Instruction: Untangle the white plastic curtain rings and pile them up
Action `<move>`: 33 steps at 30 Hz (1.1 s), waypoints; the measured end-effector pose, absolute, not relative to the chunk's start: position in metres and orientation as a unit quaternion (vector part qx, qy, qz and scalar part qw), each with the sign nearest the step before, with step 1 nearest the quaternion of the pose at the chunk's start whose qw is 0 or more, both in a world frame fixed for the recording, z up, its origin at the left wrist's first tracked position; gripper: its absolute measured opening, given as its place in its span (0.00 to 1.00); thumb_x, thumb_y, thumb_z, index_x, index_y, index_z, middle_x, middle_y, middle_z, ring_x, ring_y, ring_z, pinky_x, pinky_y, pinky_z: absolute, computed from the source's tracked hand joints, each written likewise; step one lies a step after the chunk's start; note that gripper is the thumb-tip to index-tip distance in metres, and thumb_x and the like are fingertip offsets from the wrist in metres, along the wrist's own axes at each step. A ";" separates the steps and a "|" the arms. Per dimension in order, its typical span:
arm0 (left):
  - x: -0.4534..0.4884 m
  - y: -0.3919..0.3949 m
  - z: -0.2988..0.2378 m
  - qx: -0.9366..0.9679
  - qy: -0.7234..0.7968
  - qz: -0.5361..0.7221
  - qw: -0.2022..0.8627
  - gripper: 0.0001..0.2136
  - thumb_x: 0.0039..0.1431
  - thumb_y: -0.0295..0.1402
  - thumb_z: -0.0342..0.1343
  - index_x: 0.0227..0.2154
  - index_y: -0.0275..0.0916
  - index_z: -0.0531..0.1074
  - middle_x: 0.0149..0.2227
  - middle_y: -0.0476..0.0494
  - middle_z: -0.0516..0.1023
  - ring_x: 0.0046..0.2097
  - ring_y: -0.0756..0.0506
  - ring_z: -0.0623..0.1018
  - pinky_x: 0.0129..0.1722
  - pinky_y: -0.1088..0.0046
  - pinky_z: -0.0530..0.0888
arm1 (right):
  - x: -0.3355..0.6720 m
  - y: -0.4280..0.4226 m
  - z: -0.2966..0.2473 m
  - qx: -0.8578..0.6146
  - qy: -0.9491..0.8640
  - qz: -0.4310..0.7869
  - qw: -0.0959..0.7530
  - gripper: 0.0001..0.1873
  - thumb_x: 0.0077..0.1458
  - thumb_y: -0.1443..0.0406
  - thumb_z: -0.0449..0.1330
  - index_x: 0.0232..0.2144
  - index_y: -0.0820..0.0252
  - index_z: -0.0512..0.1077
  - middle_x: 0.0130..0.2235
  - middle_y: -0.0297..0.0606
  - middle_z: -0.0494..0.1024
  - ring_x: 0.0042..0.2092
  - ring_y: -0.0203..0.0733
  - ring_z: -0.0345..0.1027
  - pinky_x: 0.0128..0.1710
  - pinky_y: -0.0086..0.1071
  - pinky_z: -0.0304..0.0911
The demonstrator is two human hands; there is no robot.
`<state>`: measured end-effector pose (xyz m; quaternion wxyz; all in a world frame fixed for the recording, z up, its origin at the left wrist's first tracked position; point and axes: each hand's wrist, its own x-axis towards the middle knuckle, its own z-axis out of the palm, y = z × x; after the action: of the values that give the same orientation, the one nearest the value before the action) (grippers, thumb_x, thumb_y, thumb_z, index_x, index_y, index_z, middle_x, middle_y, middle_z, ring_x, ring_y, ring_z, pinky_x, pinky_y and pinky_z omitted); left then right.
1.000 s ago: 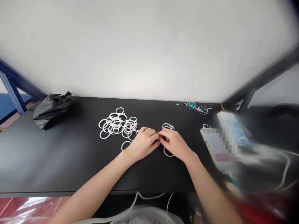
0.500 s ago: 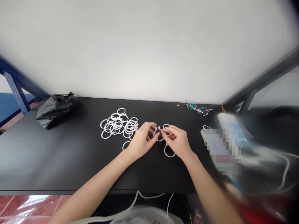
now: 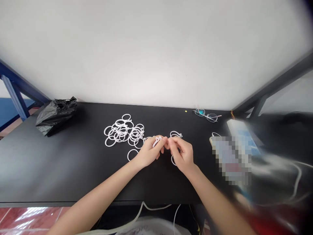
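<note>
Both my hands meet over the middle of the black table [image 3: 73, 169]. My left hand [image 3: 149, 151] is closed in a pinch on a white plastic ring [image 3: 156, 141], whose end sticks up by the thumb. My right hand [image 3: 182, 153] is closed too, its fingertips pinched at the other side of the same ring. A heap of several white rings [image 3: 123, 130] lies just left of my left hand. One loose ring [image 3: 132, 154] lies by my left wrist. Two rings [image 3: 176, 134] lie behind my right hand, and another is partly hidden under it.
A crumpled black plastic bag [image 3: 55, 114] sits at the far left. Spectacles [image 3: 206, 114] lie at the back right near the wall. A blurred-out object [image 3: 230, 156] and white cables [image 3: 297, 176] occupy the right. More cables hang below the front edge.
My hands rose off the table, held the ring out between them, then came closer again; the ring is now more gathered in my left fingers. The heap has not moved.
</note>
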<state>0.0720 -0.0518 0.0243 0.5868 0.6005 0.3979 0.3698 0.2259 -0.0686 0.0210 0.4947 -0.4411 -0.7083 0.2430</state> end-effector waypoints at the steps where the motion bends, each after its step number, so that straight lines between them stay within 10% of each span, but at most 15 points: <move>1: 0.071 -0.052 0.025 0.636 0.403 0.368 0.546 0.17 0.66 0.43 0.49 0.26 0.36 0.69 0.23 0.52 0.65 0.23 0.53 0.65 0.22 0.77 0.64 | 0.226 -0.069 0.020 -0.446 -0.691 0.260 0.506 0.10 0.65 0.65 0.52 0.32 0.57 0.70 0.24 0.31 0.71 0.22 0.33 0.63 0.24 0.29 0.61; 10: 0.063 -0.054 0.027 0.752 0.385 0.310 0.436 0.10 0.51 0.25 0.52 0.19 0.37 0.60 0.20 0.56 0.60 0.24 0.53 0.58 0.24 0.77 0.58 | 0.228 -0.064 0.014 -0.427 -0.797 0.194 0.382 0.17 0.61 0.60 0.56 0.22 0.57 0.57 0.19 0.25 0.56 0.20 0.30 0.50 0.21 0.27 0.50; 33: 0.064 -0.052 0.012 0.808 0.368 0.339 0.310 0.14 0.49 0.17 0.47 0.19 0.40 0.49 0.20 0.53 0.58 0.23 0.52 0.60 0.25 0.75 0.58 | 0.219 -0.069 0.007 -0.386 -0.822 0.138 0.395 0.18 0.67 0.67 0.47 0.22 0.57 0.58 0.18 0.29 0.61 0.20 0.33 0.54 0.23 0.30 0.51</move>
<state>0.0642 -0.0523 0.0121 0.3101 0.8083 0.3685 0.3387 0.2190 -0.0687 0.0073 0.3947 -0.3861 -0.8223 0.1382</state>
